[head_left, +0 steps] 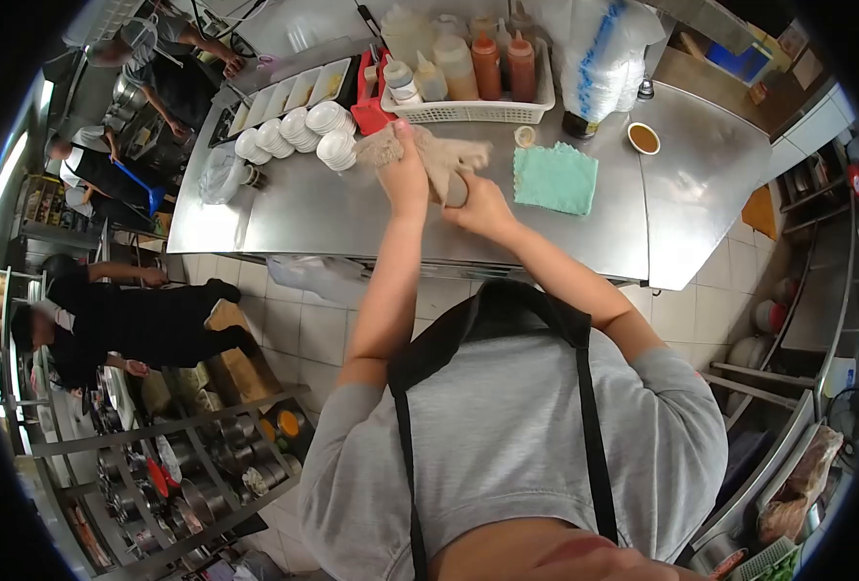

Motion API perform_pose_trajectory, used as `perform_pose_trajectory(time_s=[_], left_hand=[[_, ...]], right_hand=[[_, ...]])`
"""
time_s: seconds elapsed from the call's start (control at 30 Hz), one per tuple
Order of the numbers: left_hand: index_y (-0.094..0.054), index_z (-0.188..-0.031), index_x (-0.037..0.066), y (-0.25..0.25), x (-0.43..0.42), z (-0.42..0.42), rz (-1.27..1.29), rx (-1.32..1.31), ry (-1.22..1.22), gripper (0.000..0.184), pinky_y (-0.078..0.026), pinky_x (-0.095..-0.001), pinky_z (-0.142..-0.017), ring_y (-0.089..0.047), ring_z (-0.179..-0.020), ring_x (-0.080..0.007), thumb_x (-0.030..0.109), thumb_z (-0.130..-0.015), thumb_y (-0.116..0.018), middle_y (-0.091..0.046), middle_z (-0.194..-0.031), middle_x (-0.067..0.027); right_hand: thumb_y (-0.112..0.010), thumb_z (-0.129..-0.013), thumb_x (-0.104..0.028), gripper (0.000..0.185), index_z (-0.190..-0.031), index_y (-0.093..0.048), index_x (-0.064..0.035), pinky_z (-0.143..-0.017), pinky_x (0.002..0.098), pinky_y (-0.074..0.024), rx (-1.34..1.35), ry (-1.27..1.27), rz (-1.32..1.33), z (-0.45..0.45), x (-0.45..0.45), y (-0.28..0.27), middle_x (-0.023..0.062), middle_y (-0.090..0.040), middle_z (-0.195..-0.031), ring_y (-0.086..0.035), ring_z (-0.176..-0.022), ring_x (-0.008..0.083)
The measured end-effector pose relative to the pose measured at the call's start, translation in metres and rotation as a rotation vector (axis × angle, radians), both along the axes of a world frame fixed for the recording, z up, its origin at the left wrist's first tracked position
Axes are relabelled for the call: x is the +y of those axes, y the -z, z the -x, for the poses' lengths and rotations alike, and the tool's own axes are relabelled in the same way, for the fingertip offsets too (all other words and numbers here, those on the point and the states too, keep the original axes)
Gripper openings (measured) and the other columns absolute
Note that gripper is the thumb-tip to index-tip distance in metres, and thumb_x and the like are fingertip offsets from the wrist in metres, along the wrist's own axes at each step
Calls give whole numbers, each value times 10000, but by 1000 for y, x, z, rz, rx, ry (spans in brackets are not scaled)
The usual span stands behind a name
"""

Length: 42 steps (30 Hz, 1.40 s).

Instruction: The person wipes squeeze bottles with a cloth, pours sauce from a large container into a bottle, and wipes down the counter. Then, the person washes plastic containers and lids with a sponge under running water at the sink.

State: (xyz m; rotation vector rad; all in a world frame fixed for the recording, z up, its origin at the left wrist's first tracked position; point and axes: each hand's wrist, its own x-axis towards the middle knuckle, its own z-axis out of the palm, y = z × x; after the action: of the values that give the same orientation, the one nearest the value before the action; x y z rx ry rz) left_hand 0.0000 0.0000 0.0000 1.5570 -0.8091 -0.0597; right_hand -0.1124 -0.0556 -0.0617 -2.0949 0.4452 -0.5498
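Observation:
Over the steel counter [313, 218], my left hand [405, 176] is wrapped round a beige cloth [436, 160], which bunches up and hangs out on both sides of it. My right hand [485, 208] grips a small grey cup-like object [456, 191] whose upper part is covered by the cloth. The two hands are close together, the right one slightly nearer to me. To the right of them a mint green cloth [555, 179] lies flat on the counter, with a small round lid [524, 136] by its top edge.
A white basket [468, 111] of sauce bottles stands at the back, beside a red holder [369, 97]. Stacked white dishes [337, 150] and a tray of containers [289, 97] are at left. A bowl of brown sauce [644, 138] sits right. Several people stand at left.

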Motion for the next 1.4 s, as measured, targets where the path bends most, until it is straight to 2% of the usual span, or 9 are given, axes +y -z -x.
perform_pose_trajectory(time_s=[0.07,0.3,0.47,0.7,1.03,1.17,1.27,1.37,1.4], left_hand=[[-557,-1006,-11,4,-7,11,196,18,-225,391,-403,-381,-818,-551,-889,-277,348,-944,-415,-588,-1010,-158],[-501,-1091,-40,23,3,15,352,278,-119,511,-431,-316,-847,-554,-952,-222,432,-941,-377,-574,-1047,-112],[-516,-1130,42,42,3,-9,487,1000,238,384,-451,-327,-821,-558,-929,-203,355,-914,-468,-572,-1019,-74],[-500,-1161,33,38,12,-41,419,885,345,378,-476,-344,-817,-568,-962,-215,304,-897,-499,-576,-1049,-95],[-414,-1234,-66,-24,60,-51,631,1098,813,514,-439,-414,-908,-537,-1066,-319,297,-871,-396,-526,-1182,-206],[-545,-1103,-30,-42,62,-32,78,546,498,459,-444,-371,-877,-567,-1020,-274,335,-829,-497,-592,-1089,-144],[-634,-973,17,-80,43,24,-215,-176,611,499,-442,-339,-828,-588,-951,-241,477,-822,-514,-638,-977,-103],[-578,-1013,29,-74,4,55,-355,-622,678,480,-414,-358,-844,-543,-989,-277,465,-887,-423,-601,-1047,-145],[-581,-980,31,-68,-12,56,-478,-667,663,489,-416,-367,-835,-540,-974,-291,483,-881,-421,-598,-1031,-151]], right_hand=[[-729,-596,-229,700,-1210,-455,-34,-789,407,-471,48,276,149,-3,6,-10,208,-614,-965,-597,-875,365],[-727,-599,-211,572,-1063,-499,33,-657,397,-485,-167,168,137,-9,6,-2,202,-623,-819,-619,-737,334],[-701,-682,-129,377,-1006,-550,-7,-531,265,-452,27,-486,-820,1,-8,-16,56,-586,-744,-550,-584,125],[-708,-727,-180,435,-1088,-519,-26,-553,246,-440,-86,-584,-746,-2,-22,-14,43,-574,-796,-549,-643,114],[-750,-723,-290,701,-1242,-380,2,-809,270,-415,-209,-19,-475,-42,-68,36,68,-530,-1010,-508,-907,148],[-682,-793,-255,610,-1251,-377,8,-859,280,-395,-437,373,352,-20,-61,18,83,-523,-1066,-508,-954,158],[-402,-944,-240,397,-1283,-380,-34,-944,354,-386,-594,-109,-788,20,-33,-6,87,-498,-1168,-508,-1063,222],[-365,-951,-269,382,-1267,-406,-59,-927,349,-415,-705,-29,-1475,48,-13,-6,81,-512,-1152,-526,-1035,222],[-375,-944,-276,386,-1259,-408,-54,-895,338,-449,-712,90,-1421,55,-18,5,94,-511,-1166,-536,-1018,212]])
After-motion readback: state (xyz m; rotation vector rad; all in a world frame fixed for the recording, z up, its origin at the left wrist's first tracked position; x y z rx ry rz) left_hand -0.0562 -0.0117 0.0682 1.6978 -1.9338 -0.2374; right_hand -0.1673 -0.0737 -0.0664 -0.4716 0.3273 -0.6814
